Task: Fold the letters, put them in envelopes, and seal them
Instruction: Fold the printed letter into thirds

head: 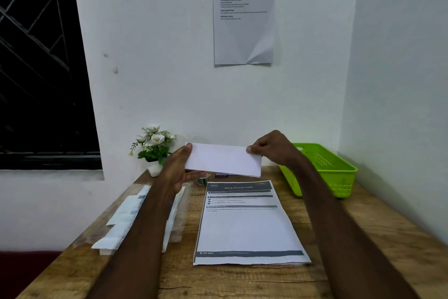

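One fold job in hand: a folded letter point(224, 162) is held up off the wooden table point(242, 281), toward 12 o'clock above the flat sheets.
Left hand point(180, 167): thumb pinches the letter's left end; the other fingers reach out underneath, loosely spread.
Right hand point(271, 151): fingers curl round and pinch the letter's right end.
Done so far: this one letter looks folded to a long strip; I judge it ready for an envelope, none visibly sealed.
Left to do: the printed sheets point(247, 223) at 6 o'clock from the held letter lie unfolded; the edge suggests more than one, exact count unclear.
Envelopes: a pack of envelopes point(126, 221) in clear wrap lies at 8 o'clock, partly under the left forearm; number cannot be told.
Sealing aid: one tape roll point(203, 179) and one pen point(221, 175) just below the letter.
Other: one green basket point(324, 170) at 3 o'clock, contents unseen; one flower pot point(155, 151) at 9 o'clock; one notice point(243, 17) on the wall.
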